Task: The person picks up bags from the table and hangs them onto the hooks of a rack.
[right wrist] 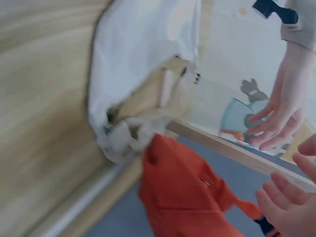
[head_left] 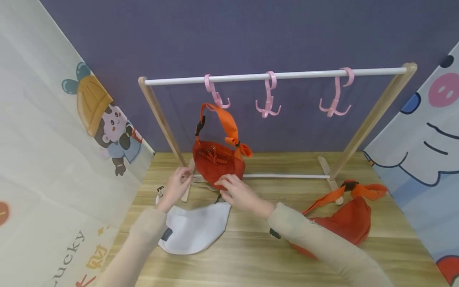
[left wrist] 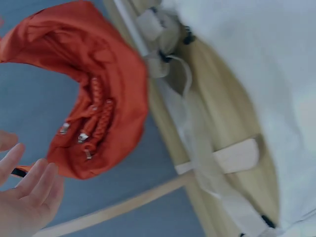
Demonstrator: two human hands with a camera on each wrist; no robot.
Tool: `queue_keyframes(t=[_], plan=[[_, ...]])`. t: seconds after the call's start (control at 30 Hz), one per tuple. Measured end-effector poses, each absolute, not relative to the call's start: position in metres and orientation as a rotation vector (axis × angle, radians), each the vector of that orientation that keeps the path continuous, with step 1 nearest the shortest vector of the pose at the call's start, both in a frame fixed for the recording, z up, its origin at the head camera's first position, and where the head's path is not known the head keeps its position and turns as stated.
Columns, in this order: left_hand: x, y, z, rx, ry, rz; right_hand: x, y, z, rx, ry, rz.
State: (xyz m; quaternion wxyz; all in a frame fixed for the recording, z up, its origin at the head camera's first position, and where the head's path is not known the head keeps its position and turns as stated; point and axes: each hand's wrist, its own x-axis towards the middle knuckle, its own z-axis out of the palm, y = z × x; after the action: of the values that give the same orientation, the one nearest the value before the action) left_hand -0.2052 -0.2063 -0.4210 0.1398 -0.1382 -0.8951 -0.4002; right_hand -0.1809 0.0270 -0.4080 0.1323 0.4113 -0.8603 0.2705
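A red-orange waist bag (head_left: 216, 161) with several zips hangs by its orange strap (head_left: 226, 121) from the leftmost pink hook (head_left: 217, 95). My left hand (head_left: 175, 189) is at the bag's lower left, fingers loosely bent and holding nothing. In the left wrist view its fingers (left wrist: 42, 185) lie beside the strap end of the bag. My right hand (head_left: 238, 193) is in front of the bag's bottom, its fingertips overlapping the lower edge in the head view. The right wrist view has this hand (right wrist: 291, 205) with spread fingers and nothing in them. Below both hands lies a white waist bag (head_left: 197, 227).
A second red-orange waist bag (head_left: 344, 221) lies on the table at right, partly behind my right sleeve. Two more pink hooks (head_left: 268, 97) hang from the rack's white rail (head_left: 305, 75). Wooden posts (head_left: 373, 119) and feet (head_left: 328, 175) hold the rack up before a blue-grey wall.
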Motion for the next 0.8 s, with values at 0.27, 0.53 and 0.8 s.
queue_keyframes(t=[0.27, 0.53, 0.8], plan=[[-0.197, -0.214, -0.448, -0.387, -2.744, -1.027, -0.181, 0.025, -0.446, 1.216, -2.561, 0.841], [-0.193, -0.223, -0.474, -0.443, -2.851, -0.9, -0.18, 0.029, -0.481, 1.163, -2.709, 0.856], [-0.185, -0.23, -0.499, -0.509, -2.925, -0.731, -0.178, 0.026, -0.513, 1.167, -2.76, 0.779]])
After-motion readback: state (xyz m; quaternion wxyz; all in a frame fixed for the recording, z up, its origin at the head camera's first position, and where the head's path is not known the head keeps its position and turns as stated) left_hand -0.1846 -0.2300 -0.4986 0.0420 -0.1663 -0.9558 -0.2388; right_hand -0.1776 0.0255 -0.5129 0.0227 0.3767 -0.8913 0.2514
